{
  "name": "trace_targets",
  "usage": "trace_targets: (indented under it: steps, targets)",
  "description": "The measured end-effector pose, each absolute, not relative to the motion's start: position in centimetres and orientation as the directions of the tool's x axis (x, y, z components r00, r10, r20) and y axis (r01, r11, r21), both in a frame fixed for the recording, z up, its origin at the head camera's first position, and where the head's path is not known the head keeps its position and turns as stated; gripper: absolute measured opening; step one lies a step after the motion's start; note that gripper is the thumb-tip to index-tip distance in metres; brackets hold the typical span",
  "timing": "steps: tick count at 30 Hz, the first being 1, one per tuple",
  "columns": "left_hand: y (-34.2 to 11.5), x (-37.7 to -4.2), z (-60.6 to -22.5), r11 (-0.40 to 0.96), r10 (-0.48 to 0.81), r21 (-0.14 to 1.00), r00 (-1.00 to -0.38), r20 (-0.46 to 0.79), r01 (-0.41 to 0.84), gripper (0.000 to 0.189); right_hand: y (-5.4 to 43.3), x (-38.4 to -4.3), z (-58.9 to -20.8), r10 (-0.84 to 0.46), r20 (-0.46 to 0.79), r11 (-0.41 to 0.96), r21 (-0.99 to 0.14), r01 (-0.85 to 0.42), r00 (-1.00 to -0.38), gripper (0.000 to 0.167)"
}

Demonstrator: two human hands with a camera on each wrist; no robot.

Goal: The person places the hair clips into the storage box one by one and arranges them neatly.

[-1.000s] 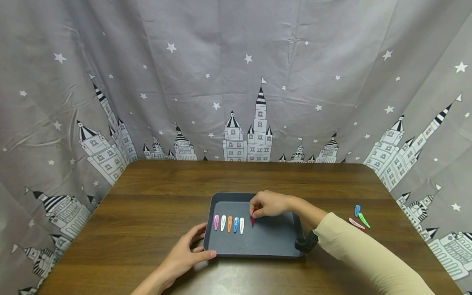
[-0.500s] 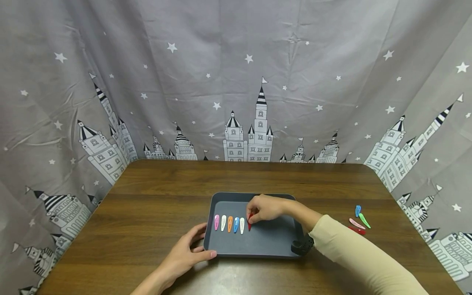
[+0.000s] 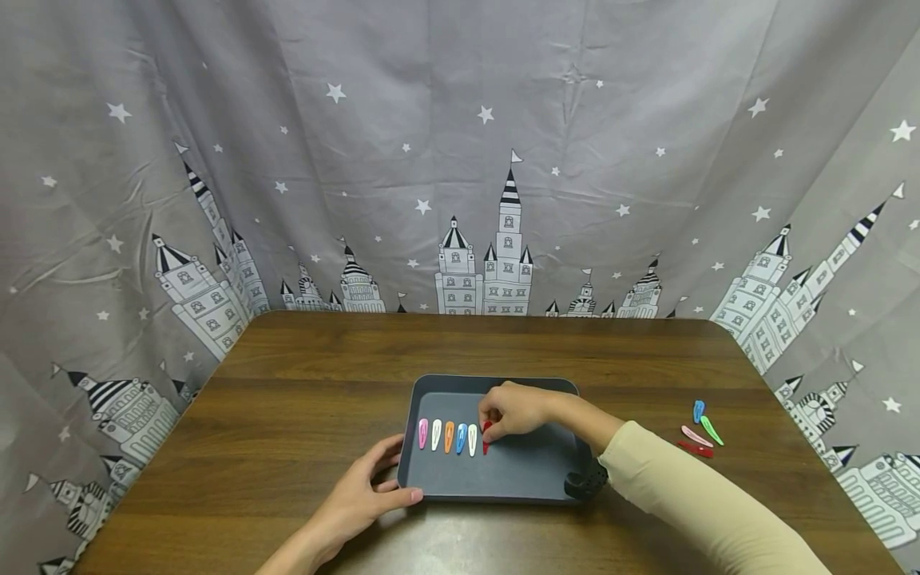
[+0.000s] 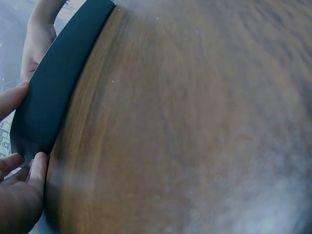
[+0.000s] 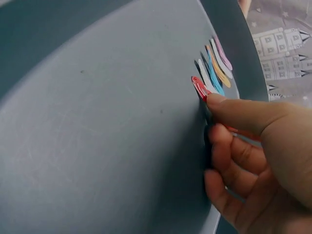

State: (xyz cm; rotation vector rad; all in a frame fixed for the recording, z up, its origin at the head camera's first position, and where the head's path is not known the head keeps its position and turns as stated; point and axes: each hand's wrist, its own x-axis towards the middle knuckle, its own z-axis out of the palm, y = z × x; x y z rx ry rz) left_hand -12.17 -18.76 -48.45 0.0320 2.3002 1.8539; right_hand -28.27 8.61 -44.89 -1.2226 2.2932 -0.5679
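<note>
A grey fabric curtain point(image 3: 381, 128) printed with white stars and castles backs a brown wood-grain table point(image 3: 323, 359). On it sits a dark grey rectangular tray point(image 3: 503, 479); the left hand point(image 3: 359, 489) holds its near-left corner. Inside, five slim teardrop-shaped hair clips point(image 3: 449, 437), pink, white, orange, blue and white, lie in a row. The right hand point(image 3: 519, 409) pinches a glossy red hair clip point(image 5: 198, 87) at the row's right end. Four loose hair clips point(image 3: 696, 436), blue, green, pink and red, remain on the table, right of the tray; work is judged roughly half complete.
</note>
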Motion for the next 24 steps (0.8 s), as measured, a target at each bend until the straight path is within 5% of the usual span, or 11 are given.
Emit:
trace_targets:
  steps: [24]
  targets:
    - [-18.63,-12.24,-48.50,0.228,0.121,0.967,-0.982,-0.142,-0.112,0.085,8.64,-28.13,-45.20,-0.843,-0.150,0.501,-0.571,-0.651,-0.517,0.018]
